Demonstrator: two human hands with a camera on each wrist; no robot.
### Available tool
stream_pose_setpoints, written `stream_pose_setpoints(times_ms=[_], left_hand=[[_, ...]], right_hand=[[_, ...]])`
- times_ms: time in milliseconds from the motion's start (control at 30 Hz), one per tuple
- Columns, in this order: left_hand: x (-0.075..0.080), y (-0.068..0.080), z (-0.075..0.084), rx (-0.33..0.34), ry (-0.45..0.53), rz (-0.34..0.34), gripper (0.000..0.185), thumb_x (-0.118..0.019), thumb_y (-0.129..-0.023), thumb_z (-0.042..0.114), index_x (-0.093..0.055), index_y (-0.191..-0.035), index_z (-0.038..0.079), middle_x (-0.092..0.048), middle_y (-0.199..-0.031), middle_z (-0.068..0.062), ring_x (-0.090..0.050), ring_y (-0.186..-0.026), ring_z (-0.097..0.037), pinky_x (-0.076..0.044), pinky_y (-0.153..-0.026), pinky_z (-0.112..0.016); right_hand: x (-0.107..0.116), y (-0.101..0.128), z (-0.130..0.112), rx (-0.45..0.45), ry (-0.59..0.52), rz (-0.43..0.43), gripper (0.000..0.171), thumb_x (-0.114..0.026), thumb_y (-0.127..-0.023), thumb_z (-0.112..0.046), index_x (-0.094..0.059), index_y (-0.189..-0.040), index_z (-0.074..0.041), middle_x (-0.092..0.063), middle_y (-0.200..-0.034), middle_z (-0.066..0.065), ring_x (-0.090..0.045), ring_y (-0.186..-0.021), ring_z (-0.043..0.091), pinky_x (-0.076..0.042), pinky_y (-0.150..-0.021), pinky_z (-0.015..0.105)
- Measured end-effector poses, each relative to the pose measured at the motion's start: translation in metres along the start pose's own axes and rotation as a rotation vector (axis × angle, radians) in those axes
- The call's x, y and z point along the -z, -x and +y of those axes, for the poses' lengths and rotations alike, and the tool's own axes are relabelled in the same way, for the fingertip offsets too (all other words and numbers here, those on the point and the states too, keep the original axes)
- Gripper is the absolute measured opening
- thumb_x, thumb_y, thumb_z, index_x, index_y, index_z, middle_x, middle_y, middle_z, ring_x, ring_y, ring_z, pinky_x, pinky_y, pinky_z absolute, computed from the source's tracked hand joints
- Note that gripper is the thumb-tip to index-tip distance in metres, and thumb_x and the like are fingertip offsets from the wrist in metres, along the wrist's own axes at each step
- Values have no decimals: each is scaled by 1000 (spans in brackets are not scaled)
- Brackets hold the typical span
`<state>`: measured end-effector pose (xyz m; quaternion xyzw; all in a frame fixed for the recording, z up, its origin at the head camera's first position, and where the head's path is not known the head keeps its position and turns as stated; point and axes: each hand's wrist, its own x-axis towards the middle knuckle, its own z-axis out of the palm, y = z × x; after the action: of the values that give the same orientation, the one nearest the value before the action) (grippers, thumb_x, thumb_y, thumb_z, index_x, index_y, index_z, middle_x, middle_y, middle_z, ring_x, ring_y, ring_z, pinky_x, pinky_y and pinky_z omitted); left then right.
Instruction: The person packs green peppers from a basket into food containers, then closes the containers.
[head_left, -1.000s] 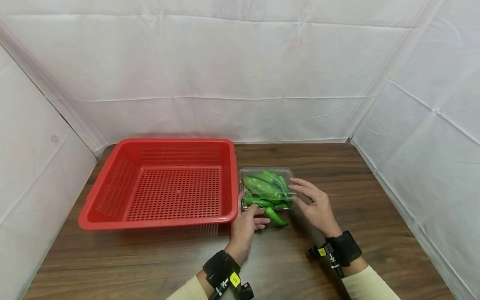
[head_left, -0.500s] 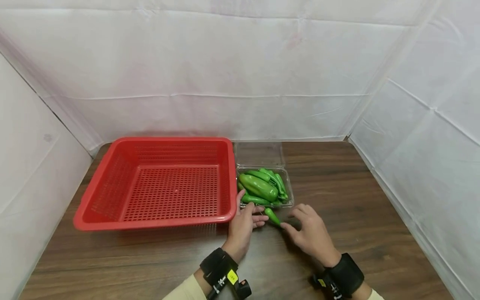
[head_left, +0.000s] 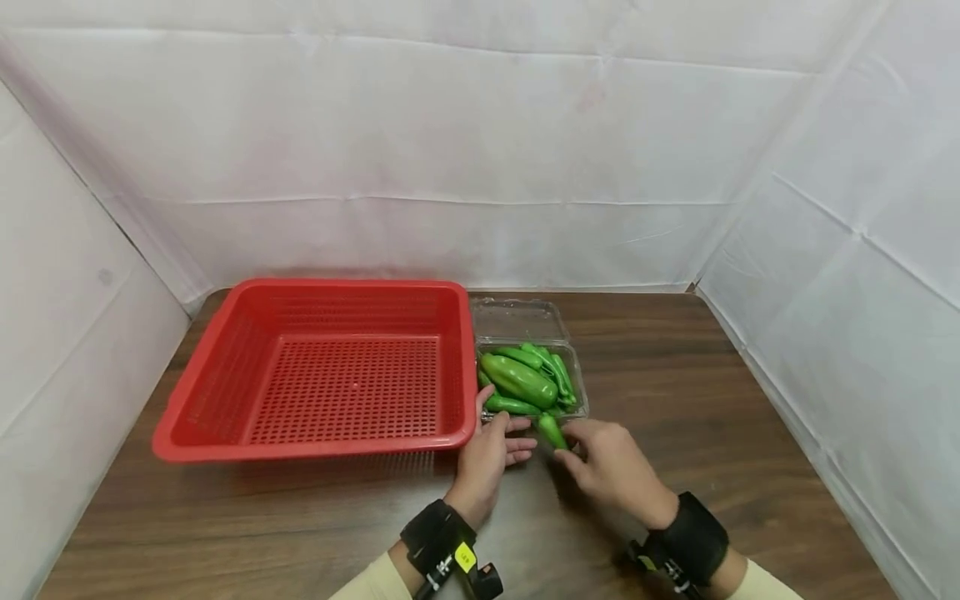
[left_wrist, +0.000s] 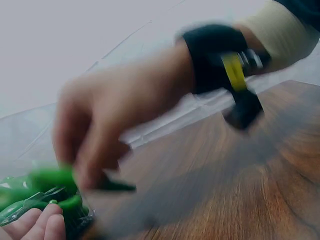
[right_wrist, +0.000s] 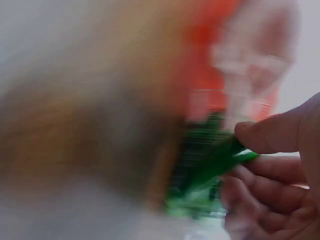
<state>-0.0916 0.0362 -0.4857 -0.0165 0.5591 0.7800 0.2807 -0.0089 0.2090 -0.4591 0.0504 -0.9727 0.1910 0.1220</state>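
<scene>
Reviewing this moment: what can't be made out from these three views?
- Right wrist view: motion blur smears everything but the right hand pinching a green pepper; the rest is unreadable.
- Left wrist view: blur hides the right hand's grip; only the left hand's fingertips show, cut off by the edge.
- Head view: the right hand covers the pepper's near end; the pepper count in the clear box is untellable.

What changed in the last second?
The clear box now lies open, lid back. The right hand left the box and took hold of the loose pepper in front. The left hand stayed at the box; the red basket stayed put.
</scene>
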Motion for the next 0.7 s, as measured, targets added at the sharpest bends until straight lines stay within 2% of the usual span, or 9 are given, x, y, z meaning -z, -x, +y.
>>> stream_pose_setpoints(times_ms=[100, 200, 333, 400, 500, 600, 700], left_hand=[[-1, 2, 1, -6, -22, 13, 58, -43, -108, 12, -26, -163, 18, -70, -123, -32, -75, -74, -16, -59, -66, -29], [-2, 3, 0, -12, -49, 47, 54, -43, -109, 14, -30, -161, 17, -71, -121, -31, -75, -75, -16, -58, -65, -28], [-3, 2, -3, -21, -79, 94, 48, -41, -111, 13, -34, -159, 13, -74, -115, -29, -75, -75, -17, -57, -63, -27], [-4, 2, -5, -26, -87, 111, 46, -40, -111, 12, -36, -157, 12, -75, -112, -28, -75, -74, -16, -56, -63, -27], [-5, 1, -7, -42, -98, 126, 45, -41, -111, 10, -38, -155, 11, -76, -108, -27, -75, -73, -17, -56, -63, -29], [-7, 0, -5, -61, -105, 135, 46, -41, -111, 10, -37, -157, 14, -76, -107, -26, -75, -73, -18, -56, -63, -29], [-7, -1, -3, -47, -159, 142, 38, -40, -112, 15, -54, -146, 5, -77, -104, -25, -74, -76, -19, -55, -65, -30]], right_hand=[[32, -15, 2, -200, -242, -55, 34, -79, -90, -6, -70, -121, 2, -75, -90, 6, -66, -73, 9, -54, -64, 23], [53, -39, 17, -376, -438, -134, 43, -70, -96, -7, -60, -135, 7, -75, -97, 13, -70, -80, 20, -58, -70, 29], [54, -70, 42, -535, -599, -333, 48, -60, -103, -10, -49, -145, 11, -71, -99, 17, -71, -86, 30, -59, -78, 39], [51, -79, 52, -575, -618, -417, 48, -58, -104, -10, -49, -146, 12, -69, -97, 16, -69, -83, 29, -59, -79, 41], [47, -85, 59, -587, -602, -464, 45, -57, -104, -8, -51, -144, 13, -69, -101, 20, -67, -76, 25, -59, -77, 42], [44, -88, 62, -576, -569, -442, 41, -57, -104, -7, -54, -141, 13, -67, -115, 25, -67, -74, 21, -61, -78, 45], [42, -92, 61, -556, -537, -402, 38, -57, -104, -7, -56, -137, 12, -65, -121, 27, -68, -78, 19, -62, -81, 47]])
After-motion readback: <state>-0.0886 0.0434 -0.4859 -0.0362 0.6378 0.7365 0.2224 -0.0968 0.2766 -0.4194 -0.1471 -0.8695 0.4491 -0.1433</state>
